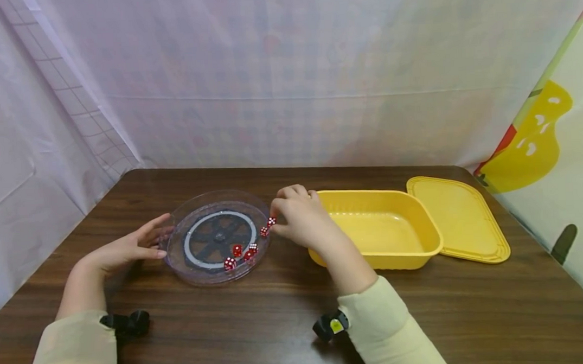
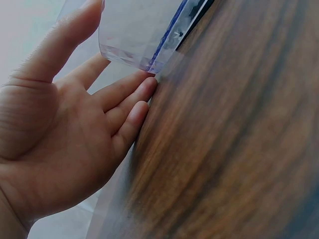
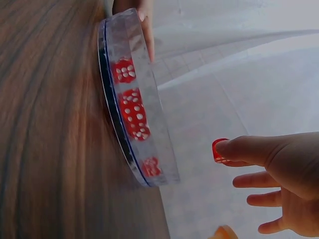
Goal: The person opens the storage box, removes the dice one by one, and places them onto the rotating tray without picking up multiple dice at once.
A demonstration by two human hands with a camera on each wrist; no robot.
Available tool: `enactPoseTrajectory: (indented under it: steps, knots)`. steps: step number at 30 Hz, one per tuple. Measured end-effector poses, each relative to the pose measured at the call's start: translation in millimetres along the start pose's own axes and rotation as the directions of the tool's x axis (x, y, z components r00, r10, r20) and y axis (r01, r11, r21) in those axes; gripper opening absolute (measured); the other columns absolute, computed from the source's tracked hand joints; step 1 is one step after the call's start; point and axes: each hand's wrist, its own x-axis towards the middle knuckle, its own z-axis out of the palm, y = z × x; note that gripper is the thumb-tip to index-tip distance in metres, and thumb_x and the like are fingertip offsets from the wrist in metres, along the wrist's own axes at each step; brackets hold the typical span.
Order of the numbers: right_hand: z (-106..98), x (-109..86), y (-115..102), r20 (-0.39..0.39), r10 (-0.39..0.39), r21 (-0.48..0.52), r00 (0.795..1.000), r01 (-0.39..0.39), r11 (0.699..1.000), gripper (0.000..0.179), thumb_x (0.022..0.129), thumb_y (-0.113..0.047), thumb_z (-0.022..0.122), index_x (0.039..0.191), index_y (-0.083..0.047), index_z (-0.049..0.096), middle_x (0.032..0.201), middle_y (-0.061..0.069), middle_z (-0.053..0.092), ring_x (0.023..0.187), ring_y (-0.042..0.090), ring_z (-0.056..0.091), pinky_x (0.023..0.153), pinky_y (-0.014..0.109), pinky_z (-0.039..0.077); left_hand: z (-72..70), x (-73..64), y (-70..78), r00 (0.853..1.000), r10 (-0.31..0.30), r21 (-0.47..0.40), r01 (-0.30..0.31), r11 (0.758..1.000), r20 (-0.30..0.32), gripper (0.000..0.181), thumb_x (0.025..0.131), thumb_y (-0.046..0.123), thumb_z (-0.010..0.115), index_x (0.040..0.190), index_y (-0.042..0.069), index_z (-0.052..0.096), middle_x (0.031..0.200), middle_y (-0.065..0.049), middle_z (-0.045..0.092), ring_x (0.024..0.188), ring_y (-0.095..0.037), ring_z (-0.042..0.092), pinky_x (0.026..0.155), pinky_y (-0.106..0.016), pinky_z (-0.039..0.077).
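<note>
My left hand (image 1: pixel 130 247) touches the left rim of a round clear dish (image 1: pixel 217 199), its thumb and fingers fairly straight and spread along the side. In the left wrist view the fingertips meet the dish's wall (image 2: pixel 134 35) close to the tabletop. My right hand (image 1: pixel 300 217) pinches a red die (image 3: pixel 218 151) with white dots between thumb and forefinger, just above and beyond the dish's right rim. The other fingers of that hand are extended. Several more red dice (image 1: pixel 230 263) lie inside the dish along its near and right side.
Right of the dish stands a yellow plastic box (image 1: pixel 388 262) without its lid on. The yellow lid (image 1: pixel 461 218) lies flat beside it, partly behind its right end. All rest on a dark wooden table (image 1: pixel 220 331); pale curtains (image 1: pixel 287 84) hang behind it.
</note>
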Motion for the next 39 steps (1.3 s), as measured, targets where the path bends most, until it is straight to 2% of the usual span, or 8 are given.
enactPoseTrajectory:
  steps: [12,19,24,31,39]
  knots:
    - [15.4,10.4,-9.0,0.027,0.018,0.009,0.999,-0.018,1.000,0.020,0.084,-0.035,0.075,0.093,-0.018,0.069,0.124,0.007,0.055,0.123,0.030,0.039,0.097,0.051,0.030,1.4,1.8,0.3,1.000,0.003,-0.035,-0.003,0.999,0.002,0.090,0.089,0.006,0.064,0.153,0.004,0.001,0.151,-0.035,0.011,0.137,-0.050,0.008,0.102,-0.068,0.006]
    - [25.0,15.2,-13.5,0.021,0.024,-0.019,0.999,-0.024,1.000,0.017,0.084,-0.034,0.074,0.094,-0.021,0.069,0.126,0.007,0.054,0.124,0.029,0.038,0.097,0.050,0.031,1.5,2.4,-0.9,1.000,-0.014,0.000,0.014,1.000,-0.004,0.090,0.090,0.009,0.065,0.153,0.006,0.001,0.152,-0.033,0.011,0.138,-0.049,0.007,0.101,-0.069,0.005]
    - [32.4,17.5,-16.0,0.008,0.011,-0.026,1.000,-0.011,1.000,0.016,0.084,-0.032,0.074,0.095,-0.021,0.070,0.126,0.007,0.054,0.123,0.030,0.039,0.097,0.052,0.031,0.9,2.6,-2.4,1.000,-0.022,0.003,0.022,1.000,-0.005,0.090,0.090,0.010,0.065,0.153,0.007,0.001,0.152,-0.032,0.011,0.138,-0.048,0.007,0.101,-0.069,0.004]
    - [45.5,18.0,-16.5,0.026,-0.018,-0.070,0.999,0.020,0.997,0.019,0.085,-0.032,0.073,0.101,-0.021,0.071,0.130,0.008,0.053,0.127,0.031,0.037,0.100,0.054,0.029,1.0,2.5,-0.6,1.000,0.002,0.003,-0.002,1.000,0.000,0.090,0.089,0.007,0.065,0.153,0.006,0.001,0.151,-0.034,0.012,0.137,-0.050,0.007,0.100,-0.070,0.007]
    - [50.3,16.9,-16.9,-0.002,-0.030,-0.071,1.000,0.030,0.997,0.018,0.086,-0.031,0.072,0.100,-0.020,0.071,0.130,0.009,0.054,0.127,0.031,0.037,0.100,0.055,0.029,0.6,3.1,-2.1,1.000,0.007,-0.001,-0.007,1.000,0.003,0.091,0.089,0.007,0.065,0.153,0.005,0.000,0.151,-0.034,0.012,0.137,-0.050,0.007,0.101,-0.068,0.008]
